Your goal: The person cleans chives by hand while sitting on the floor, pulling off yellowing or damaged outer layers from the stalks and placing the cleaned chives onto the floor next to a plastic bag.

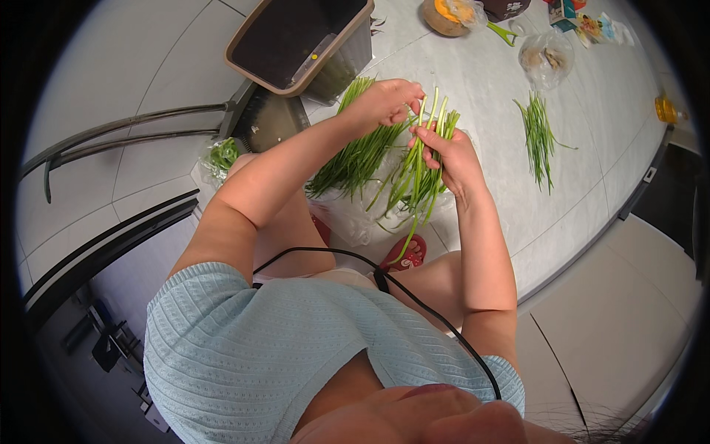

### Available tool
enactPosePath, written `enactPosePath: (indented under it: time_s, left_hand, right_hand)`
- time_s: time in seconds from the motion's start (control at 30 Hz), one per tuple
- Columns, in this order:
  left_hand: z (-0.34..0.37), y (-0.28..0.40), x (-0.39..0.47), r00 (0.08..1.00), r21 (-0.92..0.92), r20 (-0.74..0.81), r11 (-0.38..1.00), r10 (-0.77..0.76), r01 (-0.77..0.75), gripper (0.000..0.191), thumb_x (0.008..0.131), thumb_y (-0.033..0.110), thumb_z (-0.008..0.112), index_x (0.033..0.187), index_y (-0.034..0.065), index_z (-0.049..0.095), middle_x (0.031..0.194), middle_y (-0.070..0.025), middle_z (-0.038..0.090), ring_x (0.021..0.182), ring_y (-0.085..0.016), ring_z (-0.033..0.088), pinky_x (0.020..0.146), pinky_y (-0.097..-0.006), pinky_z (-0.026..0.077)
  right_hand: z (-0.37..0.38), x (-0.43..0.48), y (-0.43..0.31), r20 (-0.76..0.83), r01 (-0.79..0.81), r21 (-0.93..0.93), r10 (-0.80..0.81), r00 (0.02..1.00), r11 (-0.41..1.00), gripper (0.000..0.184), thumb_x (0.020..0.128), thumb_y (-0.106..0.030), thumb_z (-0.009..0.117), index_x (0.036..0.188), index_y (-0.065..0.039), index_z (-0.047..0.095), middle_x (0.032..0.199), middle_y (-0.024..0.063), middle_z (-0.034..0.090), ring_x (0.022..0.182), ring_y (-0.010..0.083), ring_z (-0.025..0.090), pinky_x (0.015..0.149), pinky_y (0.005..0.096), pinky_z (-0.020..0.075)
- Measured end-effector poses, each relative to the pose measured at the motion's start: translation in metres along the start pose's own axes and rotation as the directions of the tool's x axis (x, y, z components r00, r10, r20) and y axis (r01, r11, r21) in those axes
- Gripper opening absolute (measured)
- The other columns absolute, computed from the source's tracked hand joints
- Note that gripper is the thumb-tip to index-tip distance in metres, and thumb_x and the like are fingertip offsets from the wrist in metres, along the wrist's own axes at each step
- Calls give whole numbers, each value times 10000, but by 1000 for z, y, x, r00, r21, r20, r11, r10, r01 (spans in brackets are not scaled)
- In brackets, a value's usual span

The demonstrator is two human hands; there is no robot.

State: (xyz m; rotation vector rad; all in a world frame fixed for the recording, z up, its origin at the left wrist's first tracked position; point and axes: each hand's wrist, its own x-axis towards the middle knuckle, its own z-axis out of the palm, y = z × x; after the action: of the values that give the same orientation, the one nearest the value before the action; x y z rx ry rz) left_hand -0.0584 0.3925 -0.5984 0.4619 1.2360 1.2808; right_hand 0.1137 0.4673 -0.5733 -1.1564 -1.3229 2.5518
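Observation:
My right hand [457,158] is closed around a bunch of garlic chives [413,186], pale stem ends up and long green leaves hanging toward my feet. My left hand [391,101] is beside those stem ends with its fingers bent. Whether it pinches a stem is too small to tell. Beneath my left forearm lies a larger pile of garlic chives [355,161], partly hidden by the arm. A clear plastic bag [355,219] is spread under the chives. Farther right, a small separate bundle of chives [538,144] rests on the tiled floor [488,83].
A tan-rimmed bin [302,89] stands at upper left, beside a dustpan [272,119] with scraps. Bagged greens [222,155] lie by my left knee. Beyond are a cut pumpkin [444,22], a green peeler [502,33], a knotted plastic bag [546,58] and a yellow bottle [665,110].

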Motion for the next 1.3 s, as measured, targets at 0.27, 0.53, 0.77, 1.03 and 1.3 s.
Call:
enactPosePath:
  time_s: [0.27,0.53,0.77,1.03,1.3]
  left_hand:
    - [10,-8,-7,982,25,189,1000,13,-18,147,866,124,628,927,38,526,772,-26,584,579,-43,486,494,-183,342]
    - [4,-18,2,988,111,-60,985,141,-134,138,895,161,591,899,29,548,668,2,569,584,-57,509,524,-190,390]
    - [1,-5,-1,929,492,-214,855,302,-165,243,933,204,503,989,-8,608,679,-5,557,538,-57,481,511,-211,396]
    - [-12,-2,0,993,-67,121,997,-15,23,247,925,207,532,1068,11,582,686,27,525,543,-28,401,460,-169,270]
    - [-5,2,0,992,11,117,999,-45,44,223,887,145,604,1072,26,574,663,61,466,531,-18,339,460,-173,247]
  right_hand:
    - [1,1,3,4,0,-53,0,1000,999,98,847,-88,624,900,-6,615,766,88,649,524,61,464,441,202,336]
    - [5,1,4,35,-13,-37,15,999,999,81,842,-82,635,870,-9,617,750,97,644,508,62,455,440,204,335]
    - [4,0,1,65,-7,-48,11,998,999,116,848,-93,618,902,9,620,756,101,640,520,65,448,459,204,324]
    - [2,0,-3,81,-48,29,46,996,998,208,863,-125,583,981,42,624,762,124,637,508,81,440,460,214,317]
    - [0,1,-5,132,-98,48,91,987,994,240,878,-130,565,1040,42,602,794,159,653,514,85,463,453,205,319]
